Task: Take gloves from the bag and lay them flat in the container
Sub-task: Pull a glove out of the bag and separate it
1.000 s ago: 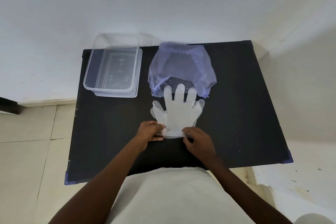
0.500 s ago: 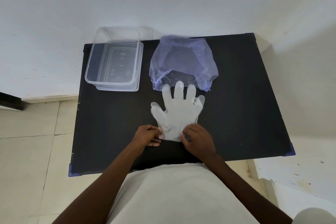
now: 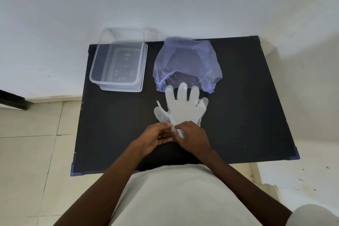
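Note:
A translucent plastic glove [image 3: 184, 108] lies on the black table [image 3: 113, 130], fingers pointing away from me toward the bag. Its cuff end is bunched between my hands. My left hand [image 3: 156, 138] and my right hand [image 3: 192, 138] both pinch the cuff, almost touching each other. A thin bluish plastic bag [image 3: 187, 62] lies just beyond the glove's fingertips, its mouth facing me. The clear rectangular container [image 3: 119, 62] stands at the table's far left corner, with nothing inside.
A white wall runs behind the table. Tiled floor lies to the left, and a dark furniture edge [image 3: 12, 100] pokes in at the left. The table's near corners have blue caps [image 3: 73, 171].
My hands have come closer together on the cuff, gathering and lifting it. The glove has slid slightly toward me and its cuff is now crumpled instead of flat.

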